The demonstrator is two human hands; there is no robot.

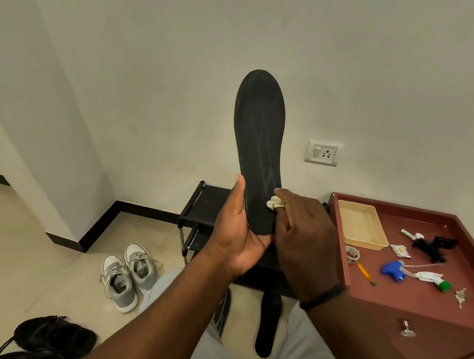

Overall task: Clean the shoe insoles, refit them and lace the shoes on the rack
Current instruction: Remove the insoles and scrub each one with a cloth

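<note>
Left hand (234,231) raised, palm up, fingers and thumb curled round heel end of black insole (258,149), held upright with toe end pointing up. Right hand (301,236) just beside heel end, its grip pinching small white cloth wad (274,204) against insole face. Insole dark, matte, faint pale lines crossing lower half. Directly behind and below insole, black shoe rack (196,219). Below insole, second black insole (268,323) lying between knees. Left of rack, grey sneakers (127,276) on floor; nearer, black shoes (49,338). Right of insole, red table (420,312) carrying beige tray (360,229), blue spray head (393,269), pencil (366,274)
</note>
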